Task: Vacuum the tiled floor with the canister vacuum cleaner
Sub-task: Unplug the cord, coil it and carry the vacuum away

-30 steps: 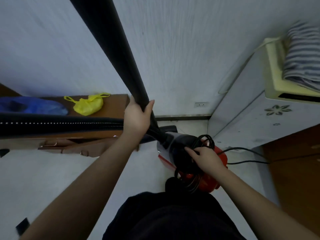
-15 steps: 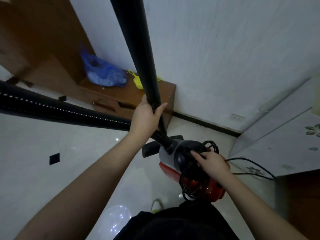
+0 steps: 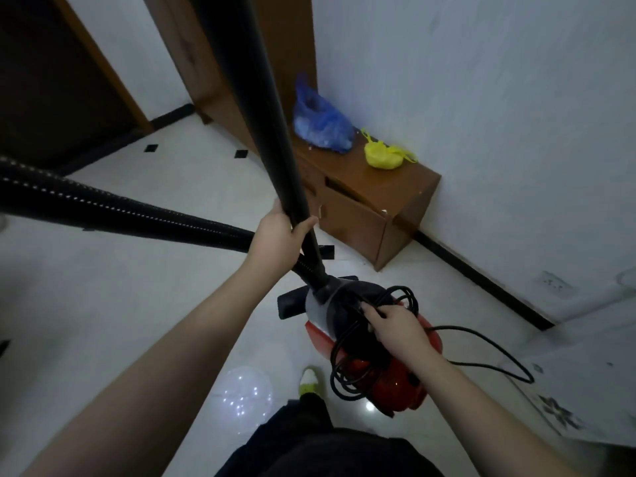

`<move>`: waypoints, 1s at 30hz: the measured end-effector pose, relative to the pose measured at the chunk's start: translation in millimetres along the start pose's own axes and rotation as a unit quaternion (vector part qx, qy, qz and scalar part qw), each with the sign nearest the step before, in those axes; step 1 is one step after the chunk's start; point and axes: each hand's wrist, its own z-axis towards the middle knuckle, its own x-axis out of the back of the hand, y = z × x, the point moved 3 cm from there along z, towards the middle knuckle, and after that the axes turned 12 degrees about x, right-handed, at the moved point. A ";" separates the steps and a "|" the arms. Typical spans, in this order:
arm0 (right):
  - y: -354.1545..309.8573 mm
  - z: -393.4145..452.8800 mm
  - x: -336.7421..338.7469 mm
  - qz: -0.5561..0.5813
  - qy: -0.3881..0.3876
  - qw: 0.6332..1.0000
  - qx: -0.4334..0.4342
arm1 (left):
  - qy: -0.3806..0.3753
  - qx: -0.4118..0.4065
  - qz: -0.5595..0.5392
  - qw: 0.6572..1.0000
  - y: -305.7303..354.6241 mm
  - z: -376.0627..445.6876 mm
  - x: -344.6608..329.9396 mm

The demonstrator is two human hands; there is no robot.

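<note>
A red and black canister vacuum (image 3: pixel 395 376) hangs above the white tiled floor (image 3: pixel 144 297) at the centre right. My right hand (image 3: pixel 395 327) grips its top handle together with loops of the black power cord (image 3: pixel 347 370). My left hand (image 3: pixel 278 239) is curled round the black rigid tube (image 3: pixel 265 125), which rises steeply toward the top of the view. A ribbed black hose (image 3: pixel 113 211) runs off to the left edge. The floor nozzle (image 3: pixel 292 302) shows just left of the canister.
A low brown cabinet (image 3: pixel 364 201) stands against the white wall, with a blue bag (image 3: pixel 320 122) and a yellow bag (image 3: pixel 383 156) on top. A dark doorway (image 3: pixel 51 80) lies top left. White furniture (image 3: pixel 578 383) fills the right. My foot (image 3: pixel 309 380) is below.
The view has swung left and down: the cabinet and bags slid to the upper right and more floor shows. Both hands keep their holds on tube and canister.
</note>
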 end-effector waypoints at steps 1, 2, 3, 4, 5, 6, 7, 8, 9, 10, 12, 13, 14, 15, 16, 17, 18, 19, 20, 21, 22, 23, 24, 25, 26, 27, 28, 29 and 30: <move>-5.4 -0.6 -7.2 -0.006 -0.013 1.000 0.005 | 0.015 0.009 0.002 1.000 -7.0 -7.3 6.3; -11.3 -1.9 -16.2 -0.012 -0.028 0.999 0.009 | 0.030 0.016 0.004 0.999 -15.2 -14.6 14.2; -15.9 -2.9 -25.6 -0.014 -0.042 0.999 0.013 | 0.042 0.022 0.009 0.999 -23.0 -20.8 21.9; -20.1 -3.8 -34.3 -0.014 -0.053 0.998 0.017 | 0.052 0.028 0.014 0.998 -31.1 -25.1 28.9; -27.0 -4.2 -43.7 -0.020 -0.067 0.997 0.025 | 0.066 0.036 0.017 0.997 -41.9 -29.5 39.6; -33.6 -4.2 -51.9 -0.026 -0.081 0.996 0.031 | 0.078 0.045 0.017 0.996 -51.7 -33.1 49.8; -42.3 -3.5 -61.8 -0.032 -0.095 0.994 0.041 | 0.090 0.056 0.015 0.994 -62.6 -36.5 63.0; -50.1 -2.0 -71.2 -0.034 -0.106 0.993 0.049 | 0.099 0.066 0.014 0.993 -72.4 -39.0 75.3; -57.6 -0.8 -79.8 -0.033 -0.114 0.991 0.058 | 0.108 0.076 0.012 0.991 -81.7 -40.5 86.5; -68.0 0.2 -92.1 -0.037 -0.126 0.989 0.070 | 0.120 0.089 0.005 0.989 -94.4 -43.0 101.1; -88.3 1.3 -117.1 -0.051 -0.147 0.984 0.088 | 0.142 0.112 -0.012 0.983 -119.2 -46.7 127.6; -98.6 3.5 -129.7 -0.057 -0.154 0.982 0.095 | 0.151 0.122 -0.019 0.981 -131.1 -47.6 140.5; -106.6 5.0 -137.6 -0.059 -0.156 0.981 0.100 | 0.158 0.128 -0.022 0.979 -139.2 -48.0 148.2; -119.4 8.4 -152.4 -0.067 -0.165 0.978 0.109 | 0.169 0.136 -0.030 0.976 -154.2 -49.0 161.9; -130.2 11.1 -164.5 -0.072 -0.172 0.976 0.116 | 0.178 0.141 -0.040 0.973 -166.6 -49.9 172.5; -143.7 15.6 -181.8 -0.079 -0.179 0.973 0.124 | 0.185 0.144 -0.053 0.971 -183.5 -48.8 186.9; -156.2 19.2 -198.2 -0.081 -0.187 0.971 0.126 | 0.190 0.149 -0.065 0.968 -200.5 -47.4 200.8; -166.2 20.2 -212.1 -0.083 -0.194 0.969 0.126 | 0.196 0.157 -0.073 0.965 -215.5 -46.9 213.1; -179.8 22.8 -231.4 -0.085 -0.203 0.967 0.129 | 0.204 0.164 -0.082 0.962 -234.9 -44.6 230.8; -189.2 24.2 -245.3 -0.082 -0.206 0.966 0.130 | 0.209 0.169 -0.087 0.959 -248.6 -42.4 244.2; -200.6 26.6 -260.4 -0.080 -0.207 0.966 0.132 | 0.216 0.176 -0.094 0.956 -264.2 -38.6 258.7; -210.7 29.6 -273.8 -0.076 -0.206 0.967 0.132 | 0.224 0.180 -0.101 0.953 -277.5 -34.9 271.4; -220.4 31.5 -284.4 -0.073 -0.207 0.966 0.135 | 0.230 0.184 -0.106 0.950 -288.7 -31.4 281.7; -231.3 33.5 -296.8 -0.072 -0.211 0.965 0.138 | 0.237 0.186 -0.111 0.947 -300.5 -27.8 293.6; -239.7 35.3 -306.9 -0.072 -0.212 0.965 0.140 | 0.242 0.187 -0.113 0.945 -309.6 -24.2 303.0; -248.3 38.3 -316.3 -0.073 -0.214 0.964 0.142 | 0.244 0.187 -0.114 0.945 -317.4 -19.8 312.2; -256.5 41.8 -323.4 -0.078 -0.215 0.963 0.143 | 0.246 0.186 -0.114 0.944 -323.5 -15.4 319.8; -263.7 45.5 -328.5 -0.080 -0.217 0.962 0.143 | 0.248 0.183 -0.114 0.944 -328.6 -10.9 325.6; -272.1 51.4 -335.2 -0.080 -0.220 0.961 0.143 | 0.250 0.181 -0.115 0.944 -334.9 -4.7 332.0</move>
